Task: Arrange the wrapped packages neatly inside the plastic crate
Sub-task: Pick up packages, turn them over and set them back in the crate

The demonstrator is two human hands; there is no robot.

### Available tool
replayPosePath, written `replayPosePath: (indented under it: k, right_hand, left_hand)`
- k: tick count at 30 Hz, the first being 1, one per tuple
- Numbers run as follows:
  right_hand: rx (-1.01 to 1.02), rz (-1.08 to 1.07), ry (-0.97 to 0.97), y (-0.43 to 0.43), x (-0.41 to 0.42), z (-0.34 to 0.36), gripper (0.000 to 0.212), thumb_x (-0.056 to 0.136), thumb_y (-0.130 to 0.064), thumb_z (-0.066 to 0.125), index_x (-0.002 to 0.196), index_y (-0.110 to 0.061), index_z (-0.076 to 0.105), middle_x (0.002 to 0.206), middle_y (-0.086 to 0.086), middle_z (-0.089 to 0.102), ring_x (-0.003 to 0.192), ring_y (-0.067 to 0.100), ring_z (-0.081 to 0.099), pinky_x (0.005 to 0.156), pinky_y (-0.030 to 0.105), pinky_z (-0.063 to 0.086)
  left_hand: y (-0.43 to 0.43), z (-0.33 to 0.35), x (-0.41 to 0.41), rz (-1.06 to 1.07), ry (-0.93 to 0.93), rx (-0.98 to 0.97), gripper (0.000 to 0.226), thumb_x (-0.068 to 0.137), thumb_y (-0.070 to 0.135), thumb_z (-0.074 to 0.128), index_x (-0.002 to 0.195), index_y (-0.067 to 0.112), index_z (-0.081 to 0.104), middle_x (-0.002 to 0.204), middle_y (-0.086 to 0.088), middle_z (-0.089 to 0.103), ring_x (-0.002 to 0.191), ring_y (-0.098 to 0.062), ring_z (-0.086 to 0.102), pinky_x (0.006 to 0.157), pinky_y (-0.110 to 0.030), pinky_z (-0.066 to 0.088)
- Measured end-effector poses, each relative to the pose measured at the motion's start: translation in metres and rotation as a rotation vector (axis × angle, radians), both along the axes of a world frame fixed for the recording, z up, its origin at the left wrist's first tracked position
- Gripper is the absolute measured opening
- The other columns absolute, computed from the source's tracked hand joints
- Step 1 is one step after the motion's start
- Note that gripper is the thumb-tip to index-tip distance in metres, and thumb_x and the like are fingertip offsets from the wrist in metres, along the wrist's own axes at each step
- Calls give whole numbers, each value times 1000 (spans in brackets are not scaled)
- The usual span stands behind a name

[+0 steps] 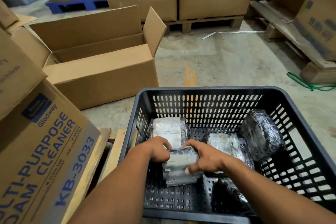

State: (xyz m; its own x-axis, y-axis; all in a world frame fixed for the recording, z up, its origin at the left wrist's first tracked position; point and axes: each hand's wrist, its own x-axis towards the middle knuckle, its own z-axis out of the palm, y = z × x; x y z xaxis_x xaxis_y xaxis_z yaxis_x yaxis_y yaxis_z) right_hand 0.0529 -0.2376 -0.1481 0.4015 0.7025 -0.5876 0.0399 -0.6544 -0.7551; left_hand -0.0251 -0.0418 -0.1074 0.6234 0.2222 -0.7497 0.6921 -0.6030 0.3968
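A dark grey slotted plastic crate (209,91) stands on the floor in front of me. Both hands reach into it. My left hand (158,149) and my right hand (201,158) grip the two ends of one wrapped package (180,172), black with a pale label under clear film, low in the crate's left half. Another wrapped package (167,129) lies in the far left corner. A third (229,143) lies flat mid-crate, partly under my right arm. A black wrapped package (261,134) leans against the right wall. One more black package (229,194) sits near the front, half hidden by my forearm.
An open cardboard box (101,71) stands left of the crate. A printed foam cleaner carton (41,151) sits close at my left on a wooden pallet (112,143). Stacked cartons on pallets (209,0) fill the back. A green strap (307,83) lies on the concrete at right.
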Motion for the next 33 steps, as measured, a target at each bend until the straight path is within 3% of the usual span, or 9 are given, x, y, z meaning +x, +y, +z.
replayPosePath:
  k: [5,10,14,17,21,23,26,30,33]
  right_hand:
    - [90,-101,46,-4,23,10,55,77,-7,85,125,-22,64,117,6,69,98,22,73,86,29,60]
    - [202,-352,184,-25,60,34,58,66,-27,94,119,-18,72,113,14,77,94,28,78,76,40,64]
    - [192,-325,240,-31,77,49,86,47,-41,101,120,-11,68,110,18,78,90,33,75,74,44,63]
    - [200,-293,218,-22,81,59,73,60,-35,96,125,-28,65,124,16,72,108,39,72,89,53,59]
    - [250,-323,226,-16,79,55,69,65,-29,92,126,-48,66,127,16,68,102,34,75,68,41,64]
    - [296,-406,288,-19,76,42,56,71,-32,90,122,-42,68,124,17,70,100,36,76,65,49,63]
    - [361,-521,357,-24,73,26,62,71,-32,89,122,-19,56,127,21,70,102,38,76,73,60,62]
    - [329,-499,388,-30,78,31,82,58,-43,96,120,-4,59,119,24,72,93,32,72,79,47,61]
    - [261,-425,343,-23,76,41,81,63,-31,96,129,-8,54,118,27,73,86,36,77,66,41,63]
  left_hand:
    - [6,-3,0,158,-94,-121,57,80,8,78,132,23,61,125,-13,64,95,-23,68,92,-37,59]
    - [9,10,5,405,-246,-322,64,69,28,93,125,28,62,118,-1,73,102,-21,70,80,-35,54]
    - [10,22,10,485,-296,-517,61,63,31,97,119,24,73,110,-7,81,98,-28,78,92,-45,61]
    - [10,32,17,409,-306,-555,55,65,28,96,117,23,79,108,-6,82,99,-25,78,91,-39,62]
    - [12,25,15,573,-359,-480,66,59,34,98,120,32,74,116,-5,78,102,-27,76,86,-44,63]
    - [16,24,10,627,-315,-456,68,57,38,98,118,39,67,115,-3,75,100,-28,76,77,-48,65]
    - [16,21,5,626,-258,-494,50,71,24,92,113,38,69,102,-6,82,94,-27,78,84,-60,62]
    - [18,27,13,615,-348,-557,43,78,20,88,116,34,75,105,-9,82,101,-30,76,92,-50,60]
    - [16,33,25,634,-482,-537,38,79,11,86,115,24,79,105,-11,81,92,-28,78,83,-41,64]
